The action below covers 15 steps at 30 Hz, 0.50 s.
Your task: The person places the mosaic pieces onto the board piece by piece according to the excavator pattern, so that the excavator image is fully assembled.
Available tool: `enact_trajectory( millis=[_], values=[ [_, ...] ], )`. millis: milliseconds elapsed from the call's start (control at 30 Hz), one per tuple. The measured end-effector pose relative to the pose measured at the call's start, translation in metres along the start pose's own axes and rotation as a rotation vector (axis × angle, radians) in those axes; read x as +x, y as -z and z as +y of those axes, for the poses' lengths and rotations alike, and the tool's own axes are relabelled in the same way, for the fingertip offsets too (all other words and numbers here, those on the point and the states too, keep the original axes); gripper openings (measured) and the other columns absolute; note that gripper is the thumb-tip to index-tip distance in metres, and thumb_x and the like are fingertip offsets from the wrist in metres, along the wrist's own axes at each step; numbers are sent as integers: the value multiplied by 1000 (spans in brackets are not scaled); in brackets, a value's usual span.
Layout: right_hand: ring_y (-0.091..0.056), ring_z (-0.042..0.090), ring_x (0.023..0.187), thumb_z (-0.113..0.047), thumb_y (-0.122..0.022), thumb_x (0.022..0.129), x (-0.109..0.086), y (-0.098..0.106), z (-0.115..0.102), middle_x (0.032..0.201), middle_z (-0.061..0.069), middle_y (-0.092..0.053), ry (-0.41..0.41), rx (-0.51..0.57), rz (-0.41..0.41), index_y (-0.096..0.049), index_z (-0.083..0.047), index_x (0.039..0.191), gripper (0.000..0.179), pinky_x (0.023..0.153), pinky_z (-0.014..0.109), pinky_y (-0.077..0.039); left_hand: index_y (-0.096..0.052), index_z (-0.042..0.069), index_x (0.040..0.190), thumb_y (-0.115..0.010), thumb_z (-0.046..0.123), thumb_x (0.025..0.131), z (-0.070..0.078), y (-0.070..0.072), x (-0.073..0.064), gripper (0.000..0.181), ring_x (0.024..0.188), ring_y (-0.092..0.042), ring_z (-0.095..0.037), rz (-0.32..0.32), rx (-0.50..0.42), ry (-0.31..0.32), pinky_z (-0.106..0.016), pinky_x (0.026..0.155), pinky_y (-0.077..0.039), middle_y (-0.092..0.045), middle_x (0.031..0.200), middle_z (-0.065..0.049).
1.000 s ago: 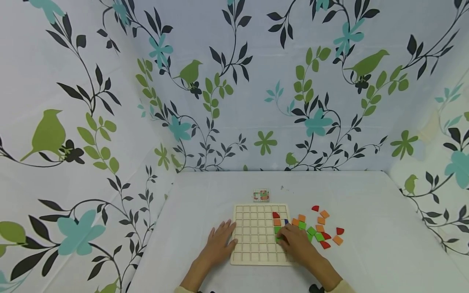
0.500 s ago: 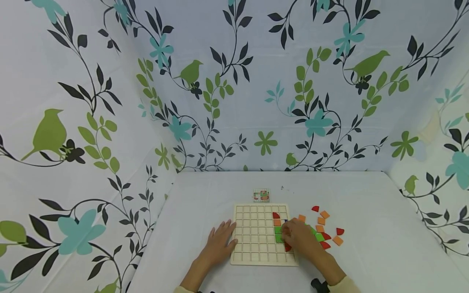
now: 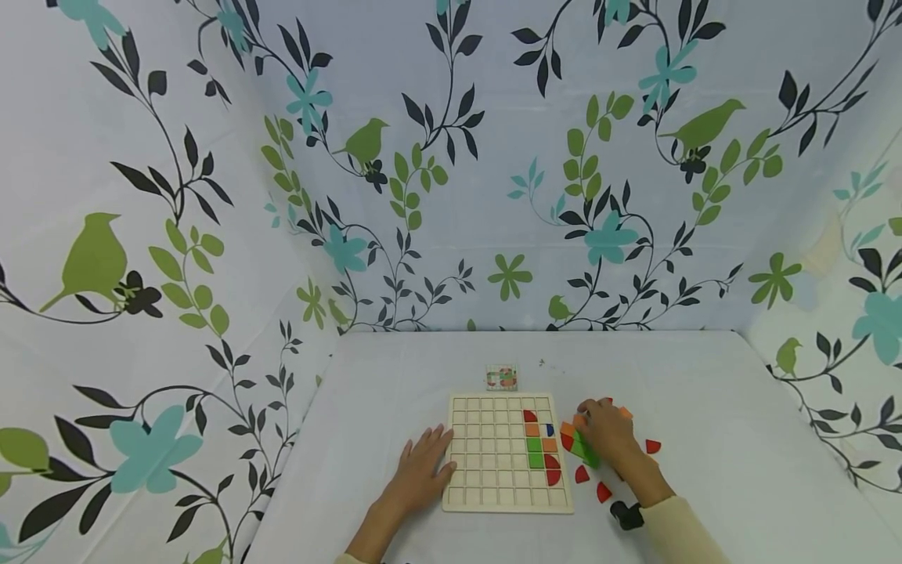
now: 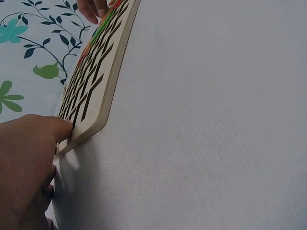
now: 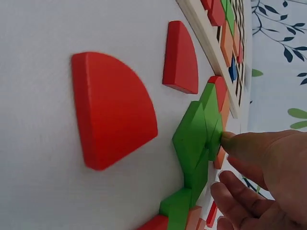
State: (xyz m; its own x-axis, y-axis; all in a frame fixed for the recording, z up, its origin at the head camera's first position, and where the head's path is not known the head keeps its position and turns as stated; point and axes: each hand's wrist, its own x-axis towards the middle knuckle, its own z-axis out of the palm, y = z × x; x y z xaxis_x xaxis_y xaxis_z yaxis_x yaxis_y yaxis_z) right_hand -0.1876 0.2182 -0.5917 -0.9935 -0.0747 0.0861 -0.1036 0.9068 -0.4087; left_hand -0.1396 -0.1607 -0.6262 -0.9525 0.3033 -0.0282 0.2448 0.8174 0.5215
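My left hand [image 3: 420, 468] rests with fingers spread on the left edge of a pale wooden grid board [image 3: 486, 503]; its thumb [image 4: 57, 128] lies on the frame near a corner. Toward the board's right side sit red quarter-rounds [image 3: 553, 475], orange squares [image 3: 549, 445], green squares [image 3: 535, 460] and a blue piece [image 3: 550, 430]. My right hand [image 3: 607, 431] is over the loose blocks just right of the board. Its thumb touches a green square block [image 5: 216, 139] that it appears to pinch; the index fingertip is hidden in the right wrist view.
Loose red quarter-rounds [image 5: 112, 110] lie on the white table [image 3: 380, 376], near the pile. A small patterned card [image 3: 502, 377] lies beyond the board. A black object [image 3: 625, 515] is at the right wrist. Floral cloth [image 3: 423, 196] hangs behind.
My right hand has moved right, off the board onto the loose blocks, and some have shifted. An orange square and red quarter-rounds now show in the board's right column. My left hand stays put.
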Motion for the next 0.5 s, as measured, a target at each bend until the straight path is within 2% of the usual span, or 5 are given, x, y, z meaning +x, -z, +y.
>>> enact_trajectory(
  millis=[167, 267, 500],
  values=[
    [-62, 27, 84, -11, -76, 96, 2, -1, 1, 99, 15, -66, -10, 15, -24, -72, -2, 109, 16, 72, 50, -56, -42, 15, 162, -57, 38, 108, 1, 1, -1, 61, 160, -26, -40, 1, -16, -1, -73, 125, -12, -34, 171, -13],
    [-62, 28, 85, -9, -75, 97, 4, -1, 2, 99, 16, -65, -8, 27, -21, -71, -1, 108, 14, 71, 49, -57, -42, 15, 162, -57, 37, 108, 2, 2, -1, 61, 160, -26, -40, 4, -20, -4, -74, 125, -12, -35, 171, -14],
    [-62, 28, 87, -12, -74, 96, 6, -4, 10, 106, 20, -65, -50, 94, -29, -71, 2, 116, 25, 75, 51, -57, -42, 14, 162, -58, 37, 108, 1, 2, -1, 61, 160, -26, -41, 2, -18, -5, -74, 124, -12, -35, 170, -15]
  ],
)
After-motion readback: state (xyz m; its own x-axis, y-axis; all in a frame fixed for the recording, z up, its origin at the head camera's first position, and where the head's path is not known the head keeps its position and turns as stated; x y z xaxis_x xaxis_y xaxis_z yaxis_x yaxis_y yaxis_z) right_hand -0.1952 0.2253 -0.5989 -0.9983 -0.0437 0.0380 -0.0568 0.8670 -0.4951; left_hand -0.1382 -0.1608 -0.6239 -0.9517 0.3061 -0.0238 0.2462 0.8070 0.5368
